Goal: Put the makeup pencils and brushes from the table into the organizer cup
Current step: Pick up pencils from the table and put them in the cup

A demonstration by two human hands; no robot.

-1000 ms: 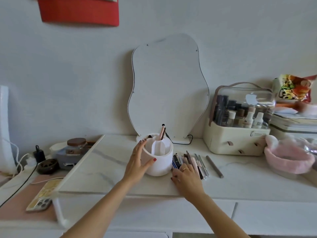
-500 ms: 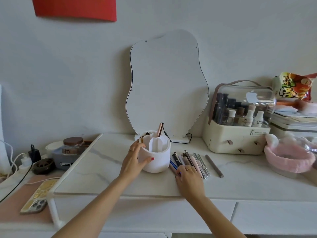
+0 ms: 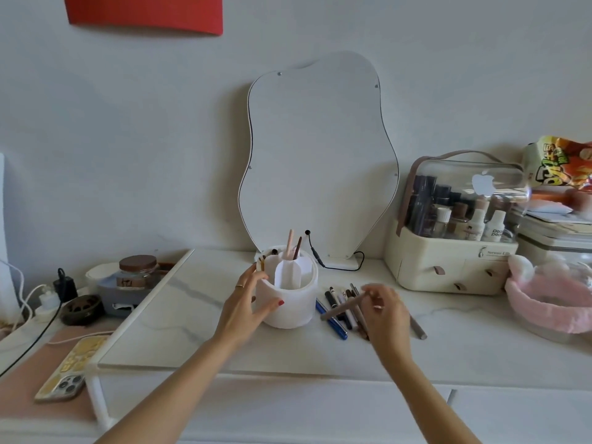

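Observation:
A white organizer cup (image 3: 293,310) stands on the marble tabletop, with a pink stick and a brown pencil upright in its middle compartment. My left hand (image 3: 246,304) holds the cup's left side, thumb on its front. Just right of the cup lie several makeup pencils and brushes (image 3: 339,312) in a loose row. My right hand (image 3: 386,310) hovers over them and pinches a taupe pencil (image 3: 344,306), lifted at a slant with its far end pointing at the cup. One grey pencil (image 3: 418,328) lies apart to the right.
A wavy white mirror (image 3: 317,161) leans on the wall behind the cup, its cable beside it. A cream cosmetics case (image 3: 448,267) and a pink fluffy basket (image 3: 551,299) sit at the right. A phone (image 3: 69,368), a jar and chargers lie at the left.
My right hand has risen off the pile with a taupe pencil pinched in it. My left hand stays on the cup. The camera has tilted slightly.

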